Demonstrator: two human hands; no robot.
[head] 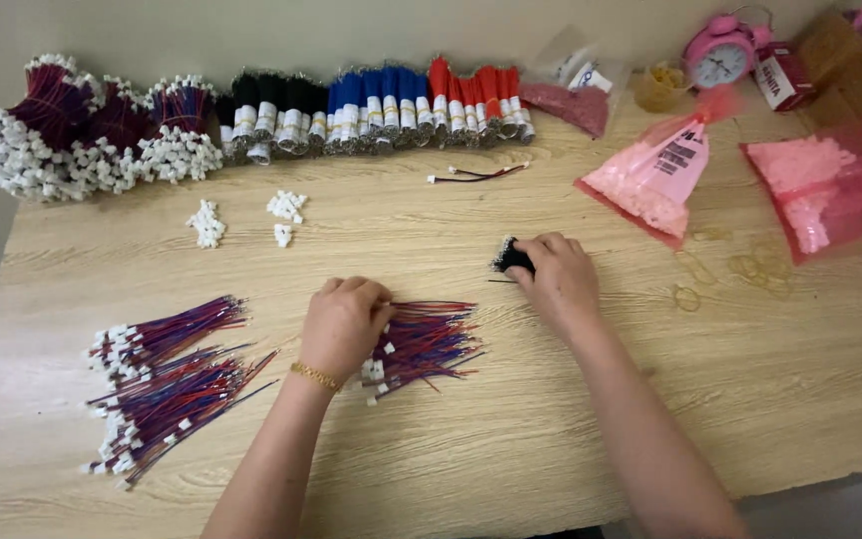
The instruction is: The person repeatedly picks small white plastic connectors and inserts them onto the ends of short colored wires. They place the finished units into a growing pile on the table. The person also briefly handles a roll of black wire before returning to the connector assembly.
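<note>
Fingers of left hand point(343, 324) curl on red-blue wires point(421, 344); right hand point(559, 274) pinches black bundle point(511, 257) (wooden table point(551, 419)).

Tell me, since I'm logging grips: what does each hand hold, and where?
Right hand pinches a small black bundle at its end. Left hand rests on loose red-and-blue wires; its grip is hidden.

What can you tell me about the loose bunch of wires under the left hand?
The loose bunch of wires is thin red and blue strands lying flat on the wooden table, fanned toward the right with bare tips. Small white plastic connectors cap the near ends, by the wrist. The left hand rests palm down on its left part, covering some strands. It is unbound, apart from the two piles farther left.
</note>
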